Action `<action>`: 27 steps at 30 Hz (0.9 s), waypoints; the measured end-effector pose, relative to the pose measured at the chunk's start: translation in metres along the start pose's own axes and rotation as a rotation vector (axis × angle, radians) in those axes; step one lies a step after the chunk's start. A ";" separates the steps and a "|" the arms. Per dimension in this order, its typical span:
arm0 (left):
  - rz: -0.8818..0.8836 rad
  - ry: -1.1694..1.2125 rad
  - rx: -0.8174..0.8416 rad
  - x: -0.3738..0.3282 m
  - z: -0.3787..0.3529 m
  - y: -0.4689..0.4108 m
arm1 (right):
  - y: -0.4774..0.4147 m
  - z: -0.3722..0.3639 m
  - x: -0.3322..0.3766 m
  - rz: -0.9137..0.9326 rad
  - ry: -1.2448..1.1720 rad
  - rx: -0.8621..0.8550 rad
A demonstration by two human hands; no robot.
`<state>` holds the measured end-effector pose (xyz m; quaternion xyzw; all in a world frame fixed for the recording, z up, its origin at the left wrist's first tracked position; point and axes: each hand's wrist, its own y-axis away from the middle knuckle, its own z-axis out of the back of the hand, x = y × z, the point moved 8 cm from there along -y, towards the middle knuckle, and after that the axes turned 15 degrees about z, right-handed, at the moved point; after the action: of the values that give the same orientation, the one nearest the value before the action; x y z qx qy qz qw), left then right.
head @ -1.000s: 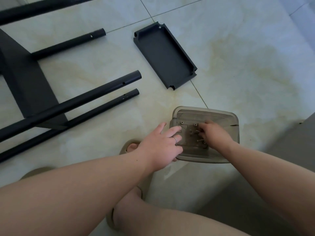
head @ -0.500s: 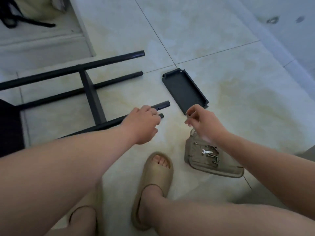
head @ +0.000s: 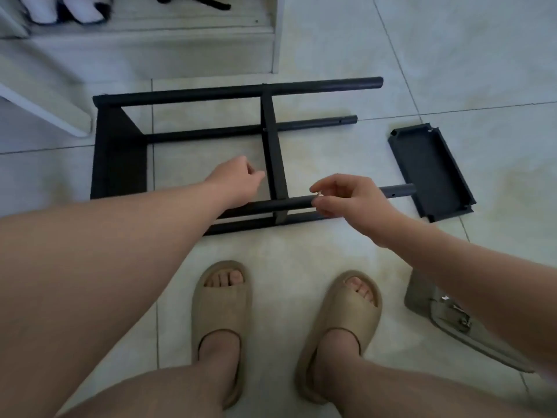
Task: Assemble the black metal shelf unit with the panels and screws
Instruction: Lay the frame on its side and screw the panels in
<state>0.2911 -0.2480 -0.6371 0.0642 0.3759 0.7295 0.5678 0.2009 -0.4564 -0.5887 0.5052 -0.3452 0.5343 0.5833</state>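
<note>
Between right hand [head: 352, 203] thumb and forefinger: one small silver screw [head: 320, 193], pinched just above the near tube [head: 271, 204] of the shelf frame [head: 119, 152], which lies flat on the floor under both hands. Left hand [head: 236, 181] has its fingers curled beside the middle panel [head: 272, 152]; can't tell if it grips anything. Loose panel [head: 428, 170] is right of the right hand, parts box [head: 420, 294] under that forearm. Risk: light pinch, so the screw drops and rolls on tile. Unsteadied frame shifts, holes misalign.
</note>
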 end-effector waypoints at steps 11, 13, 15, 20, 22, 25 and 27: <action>-0.026 0.169 0.404 -0.005 -0.068 -0.031 | 0.000 -0.029 -0.042 0.143 -0.082 0.042; -0.042 0.227 0.470 -0.009 -0.069 -0.031 | -0.001 -0.030 -0.046 0.163 -0.104 0.027; -0.062 0.242 0.487 -0.012 -0.068 -0.030 | -0.003 -0.033 -0.046 0.183 -0.105 0.023; -0.069 0.239 0.449 -0.013 -0.065 -0.029 | -0.012 -0.035 -0.044 0.213 -0.059 0.074; -0.067 0.244 0.438 -0.013 -0.066 -0.030 | -0.015 -0.035 -0.043 0.213 -0.043 0.082; -0.077 0.246 0.432 -0.012 -0.065 -0.029 | -0.015 -0.037 -0.042 0.227 -0.016 0.100; -0.087 0.248 0.436 -0.013 -0.064 -0.028 | -0.014 -0.038 -0.041 0.241 0.010 0.109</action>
<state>0.2840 -0.2879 -0.6960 0.0786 0.5935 0.6083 0.5211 0.2012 -0.4304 -0.6395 0.4882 -0.3712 0.6208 0.4883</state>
